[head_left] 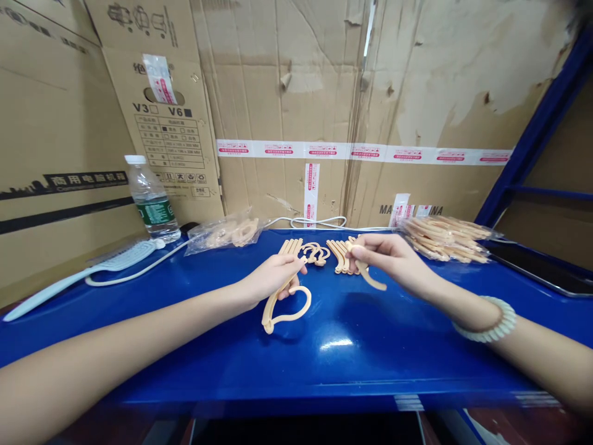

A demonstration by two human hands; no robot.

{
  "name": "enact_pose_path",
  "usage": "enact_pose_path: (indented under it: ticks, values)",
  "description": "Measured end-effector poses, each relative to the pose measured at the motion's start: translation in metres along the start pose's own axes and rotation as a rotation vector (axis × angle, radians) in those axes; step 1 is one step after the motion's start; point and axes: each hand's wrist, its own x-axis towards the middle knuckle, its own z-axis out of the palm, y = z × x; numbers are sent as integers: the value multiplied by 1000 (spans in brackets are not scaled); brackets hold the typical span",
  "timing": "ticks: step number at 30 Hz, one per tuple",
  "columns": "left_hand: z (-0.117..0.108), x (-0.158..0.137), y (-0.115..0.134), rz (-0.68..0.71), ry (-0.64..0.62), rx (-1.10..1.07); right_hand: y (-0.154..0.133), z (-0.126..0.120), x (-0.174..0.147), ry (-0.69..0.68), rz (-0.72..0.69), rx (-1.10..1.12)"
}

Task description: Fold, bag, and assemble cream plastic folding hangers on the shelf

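Observation:
My left hand (271,279) is closed on a long beige plastic arm piece (269,312), whose lower end points toward me. A curved beige hook-like piece (296,316) joins or touches that end and bends round beside my fingers. Above the table, my right hand (389,252) pinches a curved beige plastic hook piece (373,283); its upper part is hidden by my fingers. Behind my left hand lies a row of straight beige pieces (291,246). Several curved hooks (315,253) lie between the hands, with another row of beige arms (339,254) beside my right hand.
On the blue table (352,364), a bag of curved pieces (227,232) lies back left and a bag of arms (445,238) back right. A water bottle (155,207), pale brush (120,256), white cable (139,279) and dark tablet (544,266) surround them. Cardboard (278,105) stands behind.

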Motion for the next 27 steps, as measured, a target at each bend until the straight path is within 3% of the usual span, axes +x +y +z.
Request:
enact_pose_path:
  ticks: [5, 9, 13, 20, 23, 27]
  values:
    - [-4, 3, 0, -48, 5, -159, 3, -43, 9, 304, -184, -366]
    - [-5, 3, 2, -90, 39, -213, 22, -76, 17, 375, -265, -703]
    - [-7, 4, 4, -126, 45, -321, 45, -95, 24, 290, -278, -914]
    - [-5, 2, 6, -165, 53, -494, 74, -95, 34, 72, -240, -1018]
    - [-1, -2, 12, -198, 95, -517, 80, -95, 35, 3, -240, -1065]
    - [3, -6, 18, -219, 135, -531, 73, -88, 31, 8, -291, -1077]
